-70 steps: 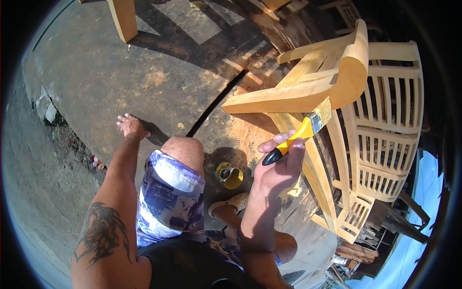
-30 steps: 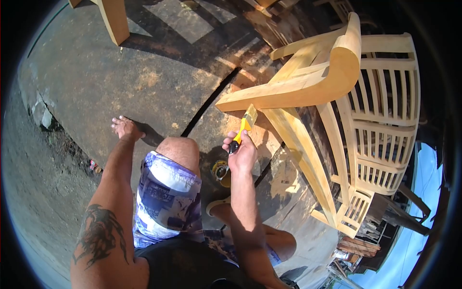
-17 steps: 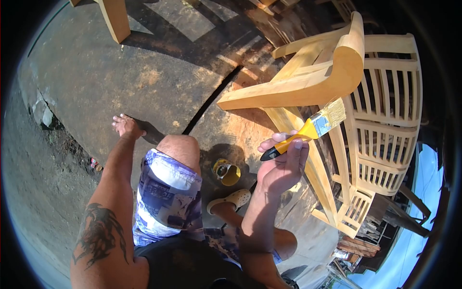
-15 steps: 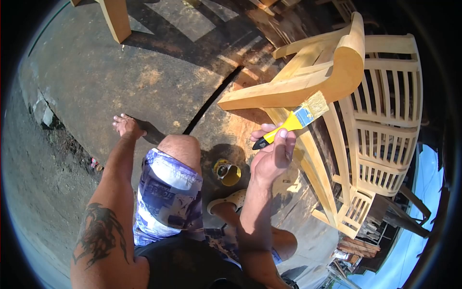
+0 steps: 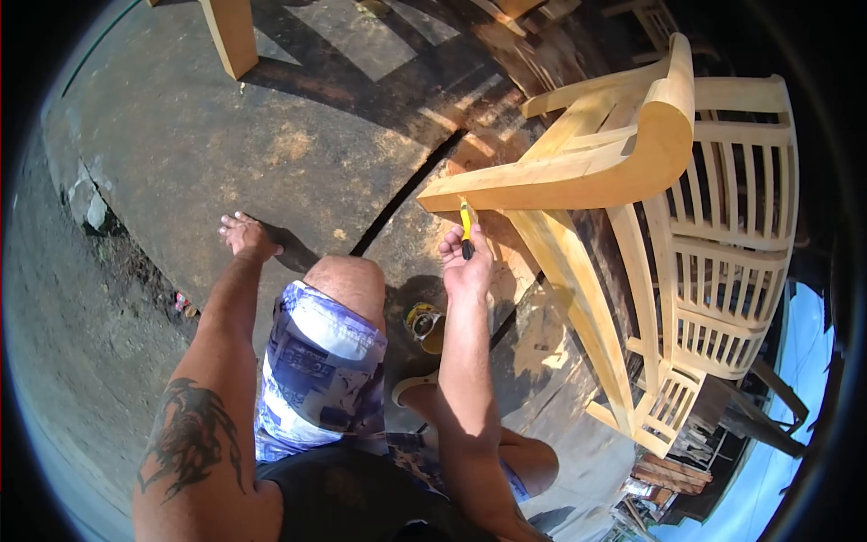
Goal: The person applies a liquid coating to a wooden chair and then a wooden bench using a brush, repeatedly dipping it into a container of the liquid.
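My right hand (image 5: 468,264) grips a paintbrush (image 5: 465,221) by its yellow and black handle. The brush now points away from me, its bristle end right at the lower edge of the pale wooden armrest (image 5: 578,174), near the squared end. That armrest belongs to a slatted wooden bench (image 5: 727,235). Over on the left, my left hand (image 5: 247,237) is spread open with fingers out, low by the dark ground beside my knee, holding nothing. A small paint can (image 5: 432,336) stands between my leg and right forearm, partly hidden by the forearm.
Another wooden furniture leg (image 5: 229,38) stands at the top left. A dark gap (image 5: 406,191) runs across the worn ground (image 5: 199,144). Stacked timber (image 5: 673,472) lies at the lower right, and a small red scrap (image 5: 183,303) sits to the left.
My right hand has moved left and turned the paintbrush, bringing its bristles from in front of the curved armrest end to the lower edge near the squared end. My left hand stays low.
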`<state>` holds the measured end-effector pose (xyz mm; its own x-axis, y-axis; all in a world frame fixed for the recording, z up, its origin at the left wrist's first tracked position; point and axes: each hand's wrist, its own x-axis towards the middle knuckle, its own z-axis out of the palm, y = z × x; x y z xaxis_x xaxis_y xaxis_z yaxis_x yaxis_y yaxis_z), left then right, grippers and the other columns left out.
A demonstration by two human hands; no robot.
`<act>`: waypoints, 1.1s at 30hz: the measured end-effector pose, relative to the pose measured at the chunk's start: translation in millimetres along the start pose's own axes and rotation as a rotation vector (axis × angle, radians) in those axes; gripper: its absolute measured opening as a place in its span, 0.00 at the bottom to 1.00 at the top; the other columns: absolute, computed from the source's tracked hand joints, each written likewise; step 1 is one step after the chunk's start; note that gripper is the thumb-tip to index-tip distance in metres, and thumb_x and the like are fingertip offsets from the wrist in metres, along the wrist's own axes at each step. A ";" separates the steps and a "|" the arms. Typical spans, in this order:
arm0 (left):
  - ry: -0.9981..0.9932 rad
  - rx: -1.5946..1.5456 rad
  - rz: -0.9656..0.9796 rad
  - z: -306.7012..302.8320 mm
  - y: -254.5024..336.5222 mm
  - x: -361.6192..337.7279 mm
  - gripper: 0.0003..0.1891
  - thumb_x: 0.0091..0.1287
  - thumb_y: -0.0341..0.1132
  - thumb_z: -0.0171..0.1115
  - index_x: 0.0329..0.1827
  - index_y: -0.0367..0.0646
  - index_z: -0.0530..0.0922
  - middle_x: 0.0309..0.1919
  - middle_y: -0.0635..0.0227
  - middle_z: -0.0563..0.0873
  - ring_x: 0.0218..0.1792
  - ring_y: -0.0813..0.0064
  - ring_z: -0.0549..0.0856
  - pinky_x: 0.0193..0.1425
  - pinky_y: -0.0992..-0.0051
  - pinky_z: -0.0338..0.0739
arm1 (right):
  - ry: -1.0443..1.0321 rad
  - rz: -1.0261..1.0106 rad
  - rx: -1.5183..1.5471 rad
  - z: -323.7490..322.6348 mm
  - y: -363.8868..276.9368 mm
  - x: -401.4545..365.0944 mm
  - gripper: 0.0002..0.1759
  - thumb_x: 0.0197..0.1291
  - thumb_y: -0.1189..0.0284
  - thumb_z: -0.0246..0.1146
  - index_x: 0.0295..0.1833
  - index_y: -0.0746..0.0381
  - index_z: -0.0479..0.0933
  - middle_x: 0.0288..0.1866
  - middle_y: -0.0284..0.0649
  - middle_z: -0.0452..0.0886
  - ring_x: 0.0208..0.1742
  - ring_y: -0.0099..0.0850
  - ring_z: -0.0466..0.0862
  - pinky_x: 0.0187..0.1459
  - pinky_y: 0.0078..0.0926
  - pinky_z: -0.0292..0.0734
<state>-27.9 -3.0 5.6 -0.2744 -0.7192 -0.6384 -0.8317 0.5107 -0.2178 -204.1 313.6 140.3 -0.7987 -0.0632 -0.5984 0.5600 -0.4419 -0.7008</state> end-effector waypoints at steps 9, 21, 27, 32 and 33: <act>-0.025 0.030 -0.007 -4.6 -0.9 -1.6 0.70 0.49 0.61 0.81 0.83 0.30 0.45 0.80 0.33 0.51 0.78 0.33 0.60 0.70 0.52 0.75 | -0.313 -0.340 0.062 69.0 -159.9 -147.2 0.16 0.79 0.63 0.55 0.51 0.67 0.72 0.38 0.39 0.82 0.30 0.20 0.83 0.31 0.19 0.82; -0.043 0.041 0.114 -4.6 -5.3 -1.9 0.69 0.49 0.62 0.81 0.82 0.27 0.46 0.82 0.39 0.51 0.81 0.36 0.53 0.80 0.50 0.62 | -0.199 -0.648 -0.459 19.8 -213.5 -218.1 0.20 0.74 0.63 0.57 0.57 0.71 0.72 0.33 0.46 0.83 0.21 0.31 0.80 0.25 0.24 0.79; -0.073 0.024 0.050 -17.3 -5.4 -11.0 0.68 0.48 0.66 0.80 0.82 0.30 0.51 0.82 0.46 0.53 0.81 0.41 0.55 0.81 0.51 0.60 | -0.068 -0.539 -0.345 -59.0 -199.8 -261.7 0.25 0.64 0.71 0.60 0.64 0.71 0.70 0.37 0.49 0.86 0.23 0.30 0.81 0.29 0.24 0.80; -0.245 0.329 0.358 16.2 -17.2 92.3 0.57 0.49 0.66 0.79 0.73 0.30 0.70 0.75 0.40 0.68 0.76 0.47 0.68 0.78 0.55 0.66 | -0.063 -0.593 -0.372 -106.7 -175.0 -263.0 0.23 0.65 0.76 0.59 0.66 0.63 0.70 0.40 0.51 0.87 0.25 0.29 0.83 0.33 0.24 0.80; -0.278 0.369 0.380 -11.3 -16.2 71.8 0.51 0.49 0.65 0.79 0.65 0.30 0.77 0.66 0.40 0.77 0.68 0.50 0.77 0.71 0.56 0.74 | -0.040 -0.589 -0.357 -111.4 -174.1 -263.2 0.22 0.66 0.77 0.58 0.65 0.63 0.70 0.41 0.50 0.87 0.25 0.29 0.83 0.34 0.24 0.80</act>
<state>-39.5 -68.2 -28.3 -0.3420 -0.3289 -0.8803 -0.4638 0.8738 -0.1463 -66.9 506.9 376.6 -0.9957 0.0616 -0.0686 0.0628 -0.0917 -0.9938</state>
